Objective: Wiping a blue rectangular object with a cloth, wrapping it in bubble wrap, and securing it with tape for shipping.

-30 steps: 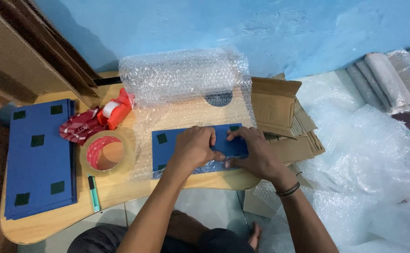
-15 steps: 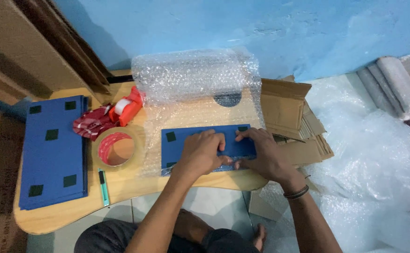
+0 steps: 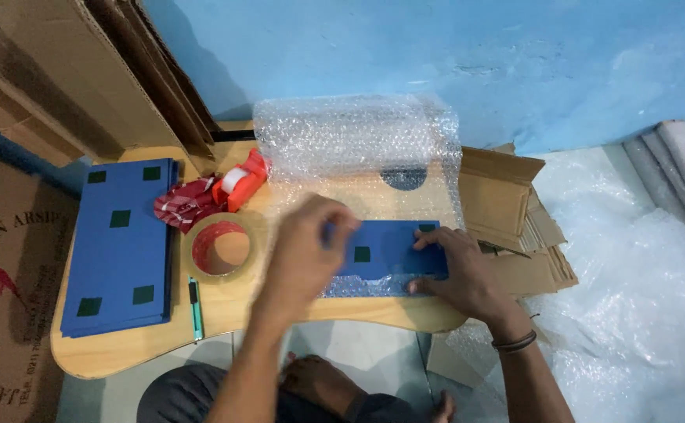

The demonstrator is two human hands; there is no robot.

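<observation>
The right hand point(image 3: 456, 266) lies flat with fingers spread on the right end of a blue panel point(image 3: 389, 249), pinning it to the small wooden table point(image 3: 225, 329); it grips nothing, only presses. The left hand point(image 3: 311, 243) hangs just above the panel's left end, fingers curled downward — it is blurred, so whether it pinches the panel's edge or a fold of wrap cannot be told. The panel lies lengthwise under both hands on a sheet of bubble wrap point(image 3: 358, 145), whose roll stands just beyond the fingertips, towards the wall; a strip of the wrap also shows on the near side of the panel, below the palms. By the look of it, the step in hand is laying the panel square on the sheet before it is covered, and the next move would call for one hand to keep the panel from sliding while the other draws the loose wrap over it. Outward to the left of the left hand sits a roll of clear tape with a red core point(image 3: 221, 249), beyond it a red tape dispenser point(image 3: 240, 180) beside a crumpled red-and-white scrap point(image 3: 182, 205), and a green pen point(image 3: 195, 307) near the table's front edge. Farther left lies a stack of blue panels point(image 3: 119, 258). To the right of the right hand, flattened cardboard point(image 3: 515, 204) is stacked — touching the table's end.
</observation>
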